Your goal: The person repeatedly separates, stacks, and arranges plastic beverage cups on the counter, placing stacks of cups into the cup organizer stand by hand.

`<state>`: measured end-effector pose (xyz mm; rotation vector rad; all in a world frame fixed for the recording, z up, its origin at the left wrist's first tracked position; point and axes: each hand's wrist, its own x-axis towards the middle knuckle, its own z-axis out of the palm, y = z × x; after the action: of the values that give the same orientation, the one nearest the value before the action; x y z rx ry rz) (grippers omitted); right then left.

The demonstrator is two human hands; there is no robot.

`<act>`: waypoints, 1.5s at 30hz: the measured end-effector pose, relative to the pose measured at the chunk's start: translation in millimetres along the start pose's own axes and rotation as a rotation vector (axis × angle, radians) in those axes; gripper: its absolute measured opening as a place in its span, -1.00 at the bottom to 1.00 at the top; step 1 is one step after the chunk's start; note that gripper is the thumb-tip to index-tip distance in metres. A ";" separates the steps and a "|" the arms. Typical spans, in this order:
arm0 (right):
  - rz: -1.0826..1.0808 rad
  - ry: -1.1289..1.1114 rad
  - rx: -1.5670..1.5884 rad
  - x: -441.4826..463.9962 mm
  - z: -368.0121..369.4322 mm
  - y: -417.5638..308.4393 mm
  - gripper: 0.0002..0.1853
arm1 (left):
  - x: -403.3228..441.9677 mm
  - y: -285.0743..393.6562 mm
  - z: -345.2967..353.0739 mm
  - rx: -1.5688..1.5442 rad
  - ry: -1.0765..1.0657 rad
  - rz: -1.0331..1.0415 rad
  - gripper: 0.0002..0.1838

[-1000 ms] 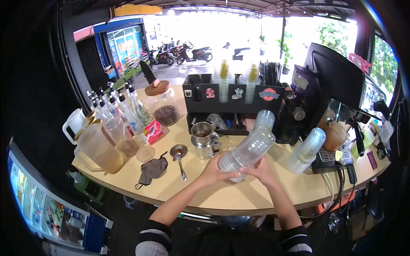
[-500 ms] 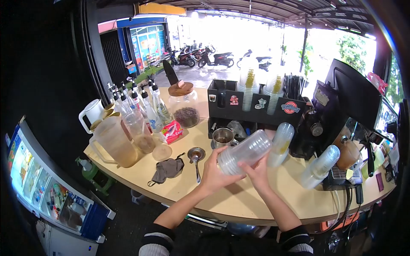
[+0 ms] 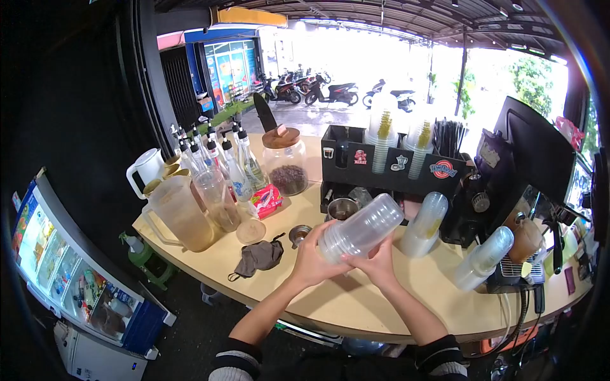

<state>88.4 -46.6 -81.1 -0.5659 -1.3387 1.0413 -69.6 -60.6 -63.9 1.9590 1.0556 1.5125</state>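
Both hands hold one tilted stack of clear plastic cups [image 3: 361, 228] above the front part of the counter [image 3: 330, 298]. My left hand [image 3: 312, 259] wraps round the rim end of the stack, on its left. From below and the right, my right hand [image 3: 376, 260] grips it, thumb near the rims. Close by my left hand lies a small metal strainer [image 3: 298, 236], partly hidden by that hand. Behind the cups stands a metal pitcher [image 3: 343, 207]. Two more cup stacks rest to the right, one nearer [image 3: 424, 225] and one beside the coffee machine [image 3: 484, 259].
On the left are a large jug [image 3: 181, 213], several pump bottles [image 3: 232, 168], a dark cloth [image 3: 257, 257] and a red packet [image 3: 267, 200]. A lidded jar of beans [image 3: 286, 168] and a black organizer [image 3: 397, 159] line the back. A coffee machine [image 3: 521, 267] occupies the right.
The view has shifted slightly, so the counter appears lower and further right. Both hands keep hold of the cup stack, and my left hand now covers the strainer's handle.
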 end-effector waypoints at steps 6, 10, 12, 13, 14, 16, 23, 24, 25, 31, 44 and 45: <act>-0.058 -0.050 -0.031 3.9 6.3 -4.3 0.14 | -2.8 2.8 -10.8 -0.185 -0.043 -0.083 -0.19; 0.002 -0.180 0.078 24.5 -2.6 -27.8 0.13 | -15.4 -24.6 -20.8 -0.605 -0.159 -0.373 -0.22; 0.042 -0.256 -0.001 30.5 -6.3 -29.8 0.13 | -19.4 -27.1 -23.5 -0.486 -0.108 -0.292 -0.23; 0.083 -0.329 -0.080 31.9 -7.1 -29.8 0.14 | -20.0 -27.4 -25.5 -0.486 -0.112 -0.290 -0.23; 0.031 -0.308 -0.094 32.5 -7.1 -28.2 -0.01 | -18.8 -27.3 -27.7 -0.423 -0.096 -0.263 -0.22; 0.107 -0.234 0.000 43.5 -9.7 -31.7 -0.12 | -16.4 -25.4 -32.5 -0.361 -0.077 -0.227 -0.20; -0.089 -0.116 -0.131 106.6 4.0 -85.1 -0.45 | -18.7 -38.4 -63.9 -0.384 -0.009 -0.231 -0.22; -0.207 -0.064 -0.117 127.0 0.3 -83.5 -0.42 | -18.5 -46.1 -69.3 -0.450 0.047 -0.280 -0.23; -0.268 0.072 -0.319 147.4 -1.5 -88.4 -0.37 | -16.4 -49.1 -73.9 -0.450 0.047 -0.277 -0.23; -0.511 0.055 -0.808 254.4 2.1 -69.3 -0.40 | -3.9 -63.2 -98.2 -0.502 0.270 -0.273 -0.27; -0.204 -0.084 -1.305 348.7 2.8 -35.8 -0.33 | 6.8 -76.6 -109.8 -0.472 0.332 -0.312 -0.25; -0.203 -0.087 -1.304 346.7 5.1 -35.7 -0.33 | 6.8 -78.6 -110.1 -0.470 0.328 -0.309 -0.26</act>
<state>61.0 232.7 125.7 -1.2884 -2.0172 -0.1142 -196.7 -18.7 -84.8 1.2020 0.9608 1.7424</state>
